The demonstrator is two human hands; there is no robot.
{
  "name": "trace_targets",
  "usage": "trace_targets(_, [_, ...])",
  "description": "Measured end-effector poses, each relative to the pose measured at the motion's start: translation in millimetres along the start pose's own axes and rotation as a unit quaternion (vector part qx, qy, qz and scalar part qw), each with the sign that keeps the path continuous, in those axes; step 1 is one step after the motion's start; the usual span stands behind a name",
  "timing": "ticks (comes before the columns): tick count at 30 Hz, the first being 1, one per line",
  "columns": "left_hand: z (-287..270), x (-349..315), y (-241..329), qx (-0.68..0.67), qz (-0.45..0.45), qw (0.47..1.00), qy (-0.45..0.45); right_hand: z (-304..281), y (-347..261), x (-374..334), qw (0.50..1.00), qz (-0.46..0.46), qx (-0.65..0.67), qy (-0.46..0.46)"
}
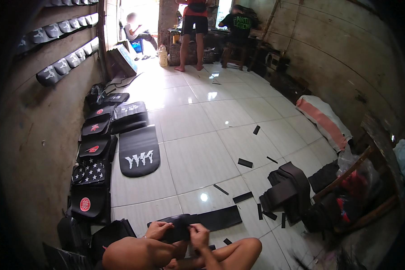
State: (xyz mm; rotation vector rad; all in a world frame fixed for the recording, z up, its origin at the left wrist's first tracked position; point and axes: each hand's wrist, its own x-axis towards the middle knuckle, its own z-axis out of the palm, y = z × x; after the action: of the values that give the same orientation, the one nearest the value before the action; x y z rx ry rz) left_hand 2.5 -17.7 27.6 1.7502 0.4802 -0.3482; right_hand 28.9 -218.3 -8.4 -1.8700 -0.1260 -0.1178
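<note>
Near the lower edge I hold a black flexible sheet (179,228) that looks like rubber or faux leather, curved between my hands. My left hand (158,230) pinches its left side, and my right hand (199,236) grips its right side. Just beyond my hands, a long flat black strip (220,218) lies on the tiles and reaches out to the right. The held sheet covers part of it. My bent knees flank the work, and the sheet's lower part is partly hidden by my hands and legs.
Stacks of black printed flaps (94,173) line the left wall; one flap (139,153) lies apart. Small black offcuts (243,197) are scattered rightward, near folded dark strips (285,189). A wooden frame (369,211) and striped sack (324,119) stand right. People (193,27) are at the far end.
</note>
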Motion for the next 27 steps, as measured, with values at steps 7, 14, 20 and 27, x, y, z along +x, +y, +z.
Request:
trace_targets(7, [-20,23,-54,0.022,0.007,0.99,0.137,-124,70,62,0.884,0.105,-0.027,0.456])
trace_targets(14, [0,40,-73,0.12,0.051,0.956,0.262,-7,-11,25,0.998,0.044,0.034,-0.007])
trace_targets(20, [10,9,-6,0.009,-0.03,0.992,0.126,37,3,-12,0.997,0.054,-0.037,-0.05])
trace_targets(27, [14,0,4,-0.197,-0.074,0.976,0.047,-21,24,20,0.98,0.126,0.076,-0.134])
